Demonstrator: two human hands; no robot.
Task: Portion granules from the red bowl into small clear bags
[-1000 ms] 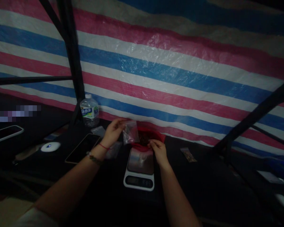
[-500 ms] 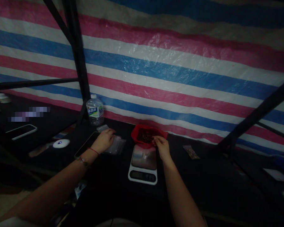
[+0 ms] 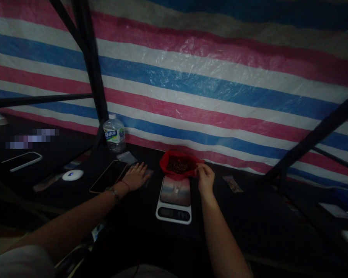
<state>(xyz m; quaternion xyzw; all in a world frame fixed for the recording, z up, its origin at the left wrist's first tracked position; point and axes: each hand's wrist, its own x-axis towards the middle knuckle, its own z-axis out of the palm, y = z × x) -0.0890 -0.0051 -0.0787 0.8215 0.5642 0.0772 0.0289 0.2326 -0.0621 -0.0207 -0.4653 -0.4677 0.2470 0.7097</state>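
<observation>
My left hand [image 3: 137, 176] lies flat, fingers spread, on clear small plastic bags [image 3: 147, 175] on the dark table. My right hand [image 3: 205, 178] pinches the right rim of a red bag [image 3: 167, 161] that holds dark brown bits. The red bag stands just behind a white digital scale [image 3: 174, 199], whose platform is bare. A filled small clear bag [image 3: 232, 183] lies to the right of my right hand.
A phone [image 3: 108, 176] lies left of my left hand, with a water bottle [image 3: 114, 133] and another clear bag [image 3: 127, 157] behind it. A white round device [image 3: 72, 175] and a second phone [image 3: 21, 160] sit farther left. Black frame poles [image 3: 89, 73] and a striped tarp [image 3: 220, 77] stand behind.
My left hand lowered the clear bag from beside the red bag onto the pile and now lies flat on it. My right hand shifted to the red bag's right rim.
</observation>
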